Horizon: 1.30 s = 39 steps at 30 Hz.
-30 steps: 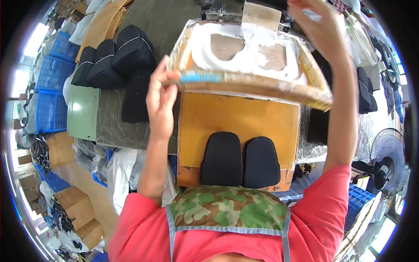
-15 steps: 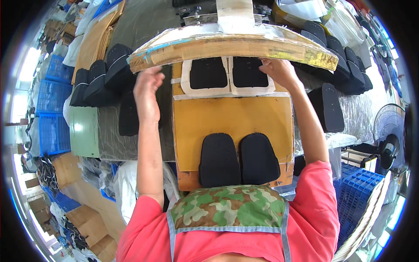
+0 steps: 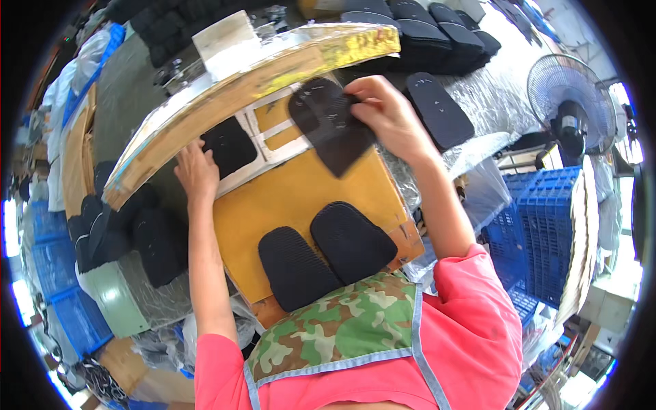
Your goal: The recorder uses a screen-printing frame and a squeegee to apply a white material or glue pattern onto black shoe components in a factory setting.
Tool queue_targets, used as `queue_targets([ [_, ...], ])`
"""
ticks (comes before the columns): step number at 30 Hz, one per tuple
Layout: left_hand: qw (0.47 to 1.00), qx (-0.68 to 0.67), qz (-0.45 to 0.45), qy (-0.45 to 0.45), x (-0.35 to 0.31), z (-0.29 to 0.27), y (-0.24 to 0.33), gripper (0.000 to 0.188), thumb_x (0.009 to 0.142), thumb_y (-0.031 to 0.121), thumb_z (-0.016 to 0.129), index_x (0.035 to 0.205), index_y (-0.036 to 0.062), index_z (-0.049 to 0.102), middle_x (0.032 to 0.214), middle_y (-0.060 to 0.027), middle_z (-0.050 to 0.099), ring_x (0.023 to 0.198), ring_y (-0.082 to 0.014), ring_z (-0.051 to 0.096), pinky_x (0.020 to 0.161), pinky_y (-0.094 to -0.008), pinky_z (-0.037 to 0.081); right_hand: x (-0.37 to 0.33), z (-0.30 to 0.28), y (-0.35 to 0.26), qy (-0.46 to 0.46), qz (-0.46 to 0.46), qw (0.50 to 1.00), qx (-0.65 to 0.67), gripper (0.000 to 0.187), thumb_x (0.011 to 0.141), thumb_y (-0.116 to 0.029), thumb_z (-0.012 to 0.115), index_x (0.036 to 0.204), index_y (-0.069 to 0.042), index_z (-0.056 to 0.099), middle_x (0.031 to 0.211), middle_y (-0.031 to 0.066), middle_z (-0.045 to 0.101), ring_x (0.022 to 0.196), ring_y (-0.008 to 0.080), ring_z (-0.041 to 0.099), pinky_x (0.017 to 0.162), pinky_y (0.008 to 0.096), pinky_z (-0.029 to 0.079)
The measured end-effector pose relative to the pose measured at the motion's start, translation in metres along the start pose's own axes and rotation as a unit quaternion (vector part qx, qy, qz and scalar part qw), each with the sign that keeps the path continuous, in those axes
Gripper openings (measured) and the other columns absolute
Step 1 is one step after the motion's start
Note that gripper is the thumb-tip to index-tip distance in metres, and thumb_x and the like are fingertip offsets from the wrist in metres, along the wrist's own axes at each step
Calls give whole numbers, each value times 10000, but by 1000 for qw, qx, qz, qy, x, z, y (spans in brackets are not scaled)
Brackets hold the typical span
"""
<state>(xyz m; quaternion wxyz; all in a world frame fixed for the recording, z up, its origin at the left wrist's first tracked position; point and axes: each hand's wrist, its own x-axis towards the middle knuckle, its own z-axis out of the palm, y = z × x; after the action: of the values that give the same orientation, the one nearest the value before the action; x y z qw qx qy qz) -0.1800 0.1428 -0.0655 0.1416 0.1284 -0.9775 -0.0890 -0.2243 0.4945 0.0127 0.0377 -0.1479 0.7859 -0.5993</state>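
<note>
My right hand [image 3: 391, 117] pinches the edge of a black round-ended pad [image 3: 331, 123], held tilted and motion-blurred above the right slot of a white frame [image 3: 236, 179]. At the left slot lies another black pad [image 3: 234, 149]. My left hand [image 3: 198, 171] reaches to that pad's left edge, fingers apart and bent, the tips close under a thick wooden board [image 3: 225, 102] with tape on its edge. On the yellow-brown base board [image 3: 294, 188], nearest my body, two black mesh-textured pads [image 3: 298, 266] [image 3: 353, 240] rest side by side.
Stacks of black pads [image 3: 424, 37] stand at the far right, with a single pad [image 3: 439, 111] nearer. More dark pads [image 3: 160, 242] sit left of the board. A fan [image 3: 570, 113] and blue crates [image 3: 540, 229] are at the right; blue crates [image 3: 75, 301] also stand left.
My right hand has lifted the pad out of the frame's right slot. My left hand has come in to the left pad's edge. The view has turned and shifted right.
</note>
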Motion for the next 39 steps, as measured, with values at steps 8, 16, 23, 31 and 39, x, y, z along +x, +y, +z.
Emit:
queue_targets([
  [8, 999, -24, 13, -18, 6, -1, 1, 225, 890, 83, 616, 1104, 64, 549, 1068, -84, 559, 1100, -279, 531, 901, -458, 424, -27, -172, 41, 191, 30, 975, -106, 352, 888, -53, 598, 1226, -144, 628, 1107, 84, 642, 921, 166, 635, 830, 284, 501],
  [16, 858, -498, -62, 112, -86, -88, -34, 227, 937, 40, 577, 1160, 9, 552, 1167, -58, 556, 1110, -157, 508, 986, -297, 370, -25, -161, 60, 160, 68, 930, -324, 343, 890, -64, 579, 1218, -151, 623, 1081, 135, 695, 970, 267, 679, 859, 356, 508],
  [23, 861, -393, -215, 243, -166, -162, -128, 235, 940, 64, 583, 1171, 20, 580, 1192, -64, 588, 1141, -156, 504, 991, -295, 372, -11, -175, 68, 103, 21, 928, -358, 352, 908, -67, 589, 1254, -122, 627, 1214, 109, 660, 1044, 209, 647, 878, 324, 499],
  [31, 853, -415, -209, 238, -156, -163, -149, 194, 916, 36, 579, 1108, 45, 608, 1093, -9, 606, 1028, -94, 523, 926, -243, 384, -32, -151, 46, 26, 92, 897, -432, 888, 809, -494, 722, 1491, -82, 329, 1409, 232, 411, 1305, 376, 413, 1083, 443, 318],
  [39, 980, -78, -125, 135, -137, -128, -138, 220, 878, -35, 547, 1063, 67, 606, 1011, -105, 605, 953, -262, 593, 866, -325, 446, -33, -137, 39, 52, 55, 871, -486, 899, 772, -437, 766, 1485, -94, 339, 1405, 226, 418, 1303, 383, 412, 1085, 460, 324],
])
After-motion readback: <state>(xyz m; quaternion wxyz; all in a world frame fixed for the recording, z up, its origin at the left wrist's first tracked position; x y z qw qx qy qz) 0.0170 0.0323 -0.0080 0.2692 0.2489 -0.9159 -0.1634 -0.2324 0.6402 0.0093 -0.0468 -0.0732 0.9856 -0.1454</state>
